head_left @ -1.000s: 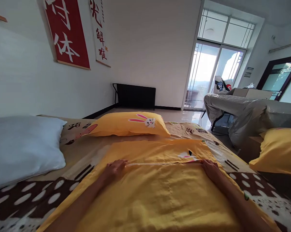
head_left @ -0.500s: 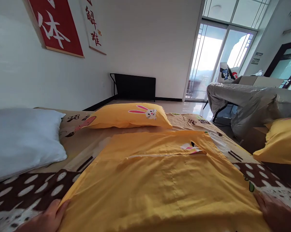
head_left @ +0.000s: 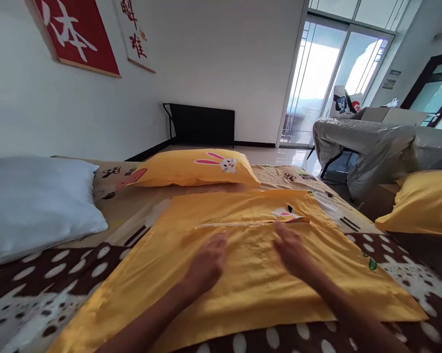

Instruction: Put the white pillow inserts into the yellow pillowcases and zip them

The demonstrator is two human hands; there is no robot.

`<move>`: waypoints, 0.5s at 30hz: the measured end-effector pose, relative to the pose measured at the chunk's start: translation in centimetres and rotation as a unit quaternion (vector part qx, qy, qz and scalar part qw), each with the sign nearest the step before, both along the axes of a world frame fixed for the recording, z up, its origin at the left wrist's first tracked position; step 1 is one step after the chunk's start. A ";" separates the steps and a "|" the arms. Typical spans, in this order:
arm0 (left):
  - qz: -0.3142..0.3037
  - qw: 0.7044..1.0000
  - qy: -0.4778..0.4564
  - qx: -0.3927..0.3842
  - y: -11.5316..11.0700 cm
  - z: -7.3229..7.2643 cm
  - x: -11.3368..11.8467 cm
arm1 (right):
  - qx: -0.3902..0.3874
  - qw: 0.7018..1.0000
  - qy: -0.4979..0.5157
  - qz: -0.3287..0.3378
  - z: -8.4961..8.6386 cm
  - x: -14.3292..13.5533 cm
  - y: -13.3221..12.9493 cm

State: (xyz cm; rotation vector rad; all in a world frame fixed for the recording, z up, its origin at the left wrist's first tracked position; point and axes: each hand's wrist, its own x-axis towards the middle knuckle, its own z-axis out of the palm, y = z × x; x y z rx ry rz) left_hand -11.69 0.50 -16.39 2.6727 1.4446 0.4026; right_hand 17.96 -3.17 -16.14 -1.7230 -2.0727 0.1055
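A yellow pillowcase (head_left: 243,289) lies spread on the bed, with a long slit opening (head_left: 235,225) across its upper part. A bit of white and pink rabbit print shows through the right end of that slit. My left hand (head_left: 208,260) is over the cloth just below the slit, its fingers stretched forward and blurred. To the right, my right hand (head_left: 292,250) reaches to the slit's edge with its fingers extended, also smeared by motion. Neither hand visibly holds anything; whether they touch the cloth I cannot tell.
A white pillow (head_left: 40,206) lies at the left on the patterned blanket (head_left: 77,264). Beyond the pillowcase rests a yellow rabbit-print pillow (head_left: 184,169). Another yellow pillow (head_left: 423,203) is at the right, near a plastic-covered table (head_left: 382,139). A black panel (head_left: 202,125) leans by the wall.
Both hands have left the pillowcase's lower side edges and moved inward and forward to near the slit. The pillowcase's near edge now shows, lying on the blanket. The view has tipped down slightly.
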 end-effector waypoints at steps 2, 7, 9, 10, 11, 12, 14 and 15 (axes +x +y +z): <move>-0.054 0.998 -0.008 -0.024 0.6 -0.4 3.9 | -0.091 0.992 0.005 0.086 -0.7 -5.6 2.4; 0.064 0.997 0.036 0.023 1.3 -3.4 -9.5 | -0.070 0.994 -0.074 -0.030 -4.8 5.2 0.4; 0.125 0.989 0.069 0.043 0.8 -3.8 -16.7 | -0.077 0.985 -0.111 -0.108 -6.1 13.6 -1.7; 0.144 0.984 0.087 0.058 0.3 -3.8 -19.0 | -0.070 0.979 -0.135 -0.138 -6.5 16.8 -2.5; 0.157 0.979 0.100 0.079 -0.1 -3.6 -20.2 | -0.055 0.974 -0.158 -0.151 -6.6 19.0 -3.1; 0.165 0.975 0.110 0.100 -0.6 -3.2 -20.3 | -0.038 0.968 -0.178 -0.173 -6.5 20.0 -3.4; 0.171 0.970 0.114 0.129 -1.2 -2.1 -17.2 | 0.004 0.959 -0.202 -0.197 -5.4 18.1 -3.2; 0.162 0.972 0.110 0.130 -1.4 -1.4 -14.5 | 0.020 0.958 -0.204 -0.199 -4.6 15.5 -2.7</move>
